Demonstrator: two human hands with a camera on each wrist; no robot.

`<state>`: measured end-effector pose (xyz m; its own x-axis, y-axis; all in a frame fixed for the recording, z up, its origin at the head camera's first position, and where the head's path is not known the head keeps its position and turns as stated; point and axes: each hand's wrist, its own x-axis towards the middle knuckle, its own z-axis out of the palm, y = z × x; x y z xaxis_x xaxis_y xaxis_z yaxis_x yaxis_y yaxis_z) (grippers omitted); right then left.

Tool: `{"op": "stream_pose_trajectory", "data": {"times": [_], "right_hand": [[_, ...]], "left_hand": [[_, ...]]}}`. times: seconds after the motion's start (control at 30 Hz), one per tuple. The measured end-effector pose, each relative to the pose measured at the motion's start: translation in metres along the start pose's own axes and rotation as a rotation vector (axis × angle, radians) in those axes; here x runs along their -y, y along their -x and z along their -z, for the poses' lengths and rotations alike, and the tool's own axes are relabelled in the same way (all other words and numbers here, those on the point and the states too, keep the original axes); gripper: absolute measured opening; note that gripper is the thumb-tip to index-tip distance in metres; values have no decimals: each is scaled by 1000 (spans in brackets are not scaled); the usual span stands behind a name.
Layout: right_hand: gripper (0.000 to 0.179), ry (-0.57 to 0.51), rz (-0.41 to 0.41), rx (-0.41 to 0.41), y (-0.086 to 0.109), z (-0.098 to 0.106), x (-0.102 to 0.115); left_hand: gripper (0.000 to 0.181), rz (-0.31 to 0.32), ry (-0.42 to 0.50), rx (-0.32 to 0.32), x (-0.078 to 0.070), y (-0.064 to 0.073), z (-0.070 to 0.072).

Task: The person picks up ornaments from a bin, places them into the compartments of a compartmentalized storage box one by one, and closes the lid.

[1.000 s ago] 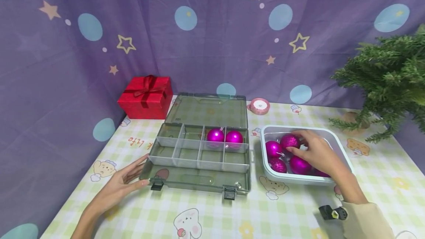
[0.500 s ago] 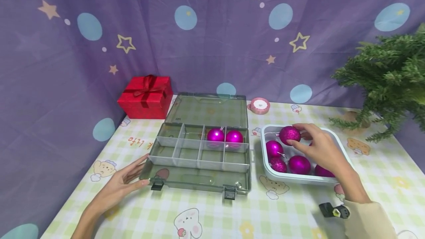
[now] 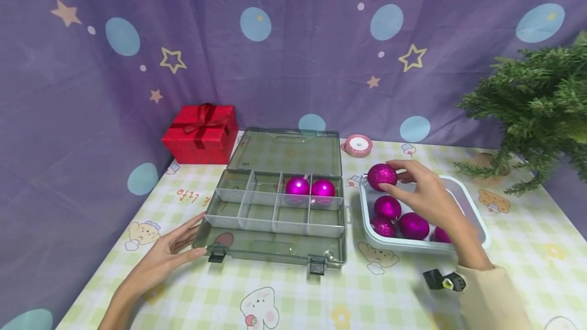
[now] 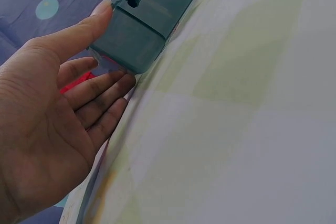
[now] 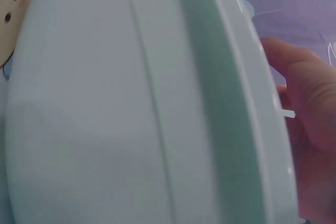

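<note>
My right hand (image 3: 428, 195) pinches a glittery magenta Christmas ball (image 3: 382, 176) between thumb and fingers, above the back left rim of the pale blue tub (image 3: 426, 247). Several more magenta balls, such as a smooth one (image 3: 414, 226), lie in that tub. To the left stands a smoky clear divided box (image 3: 275, 242) with its lid folded back. Two shiny balls, a left one (image 3: 298, 186) and a right one (image 3: 323, 189), sit in its back right compartments. My left hand (image 4: 63, 108) touches the box's front left corner with thumb and relaxed fingers. In the right wrist view, the tub wall hides the held ball.
A red gift box (image 3: 202, 135) with a bow stands at the back left. Behind the tub lies a pink ribbon roll (image 3: 358, 145). Green artificial branches (image 3: 545, 111) reach in from the right. A purple curtain (image 3: 293, 65) hangs behind the checked tablecloth (image 3: 202, 299).
My right hand has lifted the glittery ball from inside the tub and carried it left to the rim. A smooth ball in the tub has shifted slightly right. The left hand stays put.
</note>
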<state>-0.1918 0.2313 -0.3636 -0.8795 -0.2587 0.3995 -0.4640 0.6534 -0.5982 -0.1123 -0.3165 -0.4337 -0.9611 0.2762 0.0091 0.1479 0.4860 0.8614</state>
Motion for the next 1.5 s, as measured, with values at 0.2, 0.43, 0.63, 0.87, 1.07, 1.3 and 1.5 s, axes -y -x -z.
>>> {"op": "stream_pose_trajectory", "data": {"times": [0.2,0.43,0.63,0.87,1.07,1.3,1.5], "right_hand": [[49,-30,38,3,-14,-13,3],[50,-91,37,36,-29,-26,14],[54,-140,51,71,-40,-37,24],[52,-159,67,104,-53,-52,41],[52,-177,105,145,-65,-69,59],[51,-194,126,172,-77,-87,76],[50,-206,155,206,-86,-99,88]], "left_hand": [[72,10,7,5,-1,0,1],[73,14,4,1,0,0,0],[73,24,10,3,-1,1,0],[73,19,6,1,0,0,0],[73,9,0,-1,1,0,0],[73,11,5,1,1,1,0],[72,11,8,3,0,1,0]]}}
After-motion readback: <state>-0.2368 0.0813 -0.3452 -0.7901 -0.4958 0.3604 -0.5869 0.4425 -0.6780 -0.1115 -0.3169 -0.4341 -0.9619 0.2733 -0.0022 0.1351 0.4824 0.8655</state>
